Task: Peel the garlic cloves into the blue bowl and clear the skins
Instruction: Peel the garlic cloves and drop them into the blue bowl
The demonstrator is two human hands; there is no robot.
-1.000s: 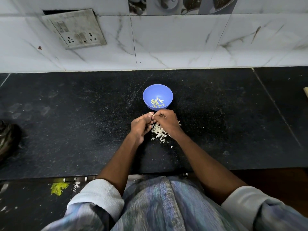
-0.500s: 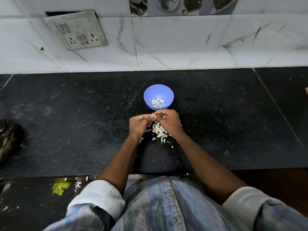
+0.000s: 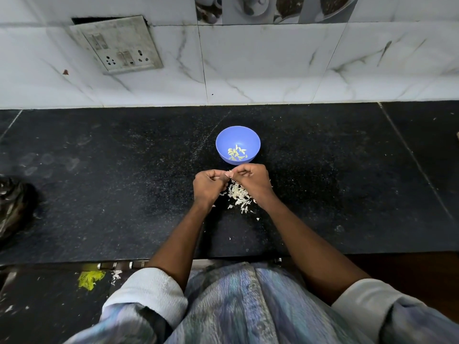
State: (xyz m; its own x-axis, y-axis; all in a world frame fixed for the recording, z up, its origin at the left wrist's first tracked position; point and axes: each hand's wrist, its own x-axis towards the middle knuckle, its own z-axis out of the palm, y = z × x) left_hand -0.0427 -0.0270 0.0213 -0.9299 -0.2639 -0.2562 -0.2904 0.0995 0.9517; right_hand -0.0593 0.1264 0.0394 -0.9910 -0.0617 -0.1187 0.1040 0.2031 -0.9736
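A small blue bowl (image 3: 224, 141) stands on the black counter and holds several peeled garlic cloves (image 3: 237, 153). Just in front of it, my left hand (image 3: 208, 186) and my right hand (image 3: 253, 181) meet fingertip to fingertip, both pinching one small garlic clove (image 3: 230, 173) between them. Most of the clove is hidden by my fingers. Beneath my hands lies a pile of white garlic skins (image 3: 239, 196), partly covered by my right hand.
The black stone counter (image 3: 111, 189) runs to a marble-tiled wall with a switch plate (image 3: 116, 44). A dark crumpled bag (image 3: 13, 207) sits at the left edge. Stray skin bits (image 3: 257, 219) lie toward the counter's front edge. A yellow scrap (image 3: 90, 279) lies on the floor.
Both hands stay over the skins pile holding the clove; my left hand's fingers have shifted slightly against the clove. Bowl and pile are unmoved.
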